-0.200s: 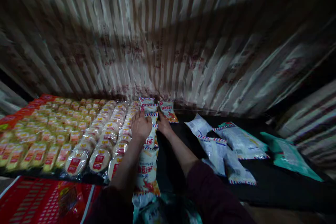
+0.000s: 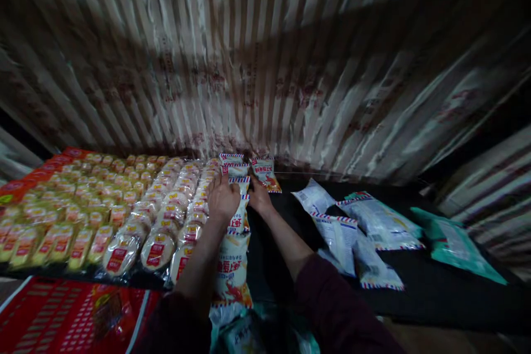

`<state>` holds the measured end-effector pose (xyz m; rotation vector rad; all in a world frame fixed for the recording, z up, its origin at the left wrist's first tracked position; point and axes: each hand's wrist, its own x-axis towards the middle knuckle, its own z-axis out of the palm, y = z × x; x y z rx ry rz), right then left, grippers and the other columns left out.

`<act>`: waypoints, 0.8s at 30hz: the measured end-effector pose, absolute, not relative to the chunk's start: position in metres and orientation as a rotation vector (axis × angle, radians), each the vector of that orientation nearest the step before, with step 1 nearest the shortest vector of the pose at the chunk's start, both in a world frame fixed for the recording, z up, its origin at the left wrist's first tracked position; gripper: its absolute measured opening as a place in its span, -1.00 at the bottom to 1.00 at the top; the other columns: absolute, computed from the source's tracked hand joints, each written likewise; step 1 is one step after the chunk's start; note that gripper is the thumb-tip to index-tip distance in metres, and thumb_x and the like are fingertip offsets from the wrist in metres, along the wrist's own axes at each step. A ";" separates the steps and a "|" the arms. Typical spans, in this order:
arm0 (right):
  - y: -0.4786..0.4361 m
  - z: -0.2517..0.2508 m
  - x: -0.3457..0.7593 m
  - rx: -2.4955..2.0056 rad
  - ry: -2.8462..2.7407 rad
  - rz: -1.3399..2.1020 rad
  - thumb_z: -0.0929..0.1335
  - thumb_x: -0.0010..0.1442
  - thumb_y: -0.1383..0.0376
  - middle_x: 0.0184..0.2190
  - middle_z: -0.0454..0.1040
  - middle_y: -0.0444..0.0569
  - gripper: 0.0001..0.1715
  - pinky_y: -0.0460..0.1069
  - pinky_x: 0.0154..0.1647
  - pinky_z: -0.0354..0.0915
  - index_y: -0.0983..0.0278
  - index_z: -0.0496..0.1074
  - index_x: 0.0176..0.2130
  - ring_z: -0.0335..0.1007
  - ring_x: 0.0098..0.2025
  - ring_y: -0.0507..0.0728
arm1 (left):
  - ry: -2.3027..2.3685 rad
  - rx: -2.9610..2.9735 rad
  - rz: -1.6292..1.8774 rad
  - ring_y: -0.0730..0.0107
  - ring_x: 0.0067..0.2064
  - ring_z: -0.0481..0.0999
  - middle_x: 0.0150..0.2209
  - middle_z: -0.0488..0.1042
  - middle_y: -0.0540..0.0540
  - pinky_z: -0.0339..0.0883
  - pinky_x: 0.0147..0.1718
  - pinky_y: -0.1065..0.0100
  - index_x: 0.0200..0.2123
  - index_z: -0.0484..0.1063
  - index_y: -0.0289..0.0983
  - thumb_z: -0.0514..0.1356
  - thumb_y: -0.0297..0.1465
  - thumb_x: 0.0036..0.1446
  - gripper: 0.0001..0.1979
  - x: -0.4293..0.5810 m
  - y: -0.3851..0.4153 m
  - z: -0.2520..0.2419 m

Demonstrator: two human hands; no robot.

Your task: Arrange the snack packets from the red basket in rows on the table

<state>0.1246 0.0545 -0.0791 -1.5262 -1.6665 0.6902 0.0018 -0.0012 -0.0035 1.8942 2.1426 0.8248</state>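
Observation:
A row of white, red-printed snack bags (image 2: 233, 268) runs away from me, the bags overlapping. My left hand (image 2: 224, 199) lies over the left side of this row, its fingers stretched forward and its thumb apart over the bags. On the other side of the row is my right hand (image 2: 259, 197), against the lower left corner of a single snack bag (image 2: 267, 174) at the back. Its fingers are dark and partly hidden, so their grip on that bag cannot be made out. Round wrapped cakes (image 2: 157, 253) stand in rows beside my left forearm.
Yellow wrapped cakes (image 2: 78, 246) fill the left side beside an orange-red strip (image 2: 45, 170). Loose white bags (image 2: 338, 238) and a green bag (image 2: 458, 243) lie on the black surface (image 2: 415, 298) at right. A red basket (image 2: 53, 315) stands front left; a striped sheet (image 2: 249, 66) hangs behind.
The view has shifted very slightly. Both hands keep their places at the row of bags, with no clear movement of any bag.

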 end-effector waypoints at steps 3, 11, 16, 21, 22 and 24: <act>0.046 -0.077 0.127 -1.596 -1.675 0.590 0.19 0.02 0.56 0.13 0.38 0.08 -0.27 0.11 0.22 0.19 0.32 0.26 0.19 0.31 0.16 0.21 | 2.162 1.881 0.840 0.14 0.25 0.23 0.22 0.26 -0.28 0.06 0.23 0.13 0.14 0.30 -0.38 -0.02 -0.36 0.21 -0.54 0.001 -0.002 -0.004; 0.023 -0.078 0.133 -1.696 -1.730 0.540 0.20 0.07 0.50 0.03 0.48 0.02 -0.35 0.04 0.13 0.29 0.27 0.31 0.15 0.46 0.01 0.17 | 2.162 1.884 0.862 0.08 0.25 0.23 0.20 0.29 -0.32 0.04 0.24 0.07 0.14 0.30 -0.41 -0.03 -0.34 0.23 -0.53 -0.002 -0.011 -0.006; 0.013 -0.085 0.127 -1.683 -1.676 0.620 0.19 0.06 0.51 0.00 0.51 0.00 -0.31 0.04 0.13 0.29 0.27 0.28 0.18 0.44 0.05 0.16 | 2.172 1.876 0.835 0.06 0.25 0.21 0.21 0.27 -0.32 0.03 0.23 0.03 0.14 0.31 -0.41 -0.02 -0.34 0.22 -0.53 0.001 -0.013 -0.007; 0.009 -0.088 0.122 -1.632 -1.611 0.701 0.19 0.03 0.54 -0.02 0.52 -0.08 -0.30 0.03 0.17 0.24 0.19 0.34 0.14 0.39 0.10 0.13 | 2.173 1.845 0.854 0.08 0.25 0.22 0.19 0.29 -0.32 0.04 0.23 0.07 0.13 0.32 -0.41 -0.01 -0.35 0.20 -0.53 0.003 -0.010 -0.008; 0.009 -0.088 0.122 -1.624 -1.603 0.720 0.19 0.02 0.54 -0.01 0.52 -0.08 -0.30 0.03 0.17 0.25 0.19 0.36 0.13 0.39 0.10 0.13 | 2.166 1.844 0.861 0.08 0.25 0.22 0.20 0.29 -0.32 0.04 0.24 0.08 0.13 0.32 -0.41 -0.01 -0.35 0.20 -0.53 0.003 -0.010 -0.008; 0.008 -0.087 0.124 -1.616 -1.590 0.738 0.19 0.02 0.53 0.02 0.50 -0.06 -0.32 0.03 0.16 0.26 0.23 0.36 0.12 0.39 0.10 0.14 | 2.150 1.846 0.888 0.07 0.26 0.20 0.20 0.28 -0.34 0.03 0.24 0.07 0.13 0.32 -0.42 -0.01 -0.36 0.20 -0.53 0.002 -0.008 -0.010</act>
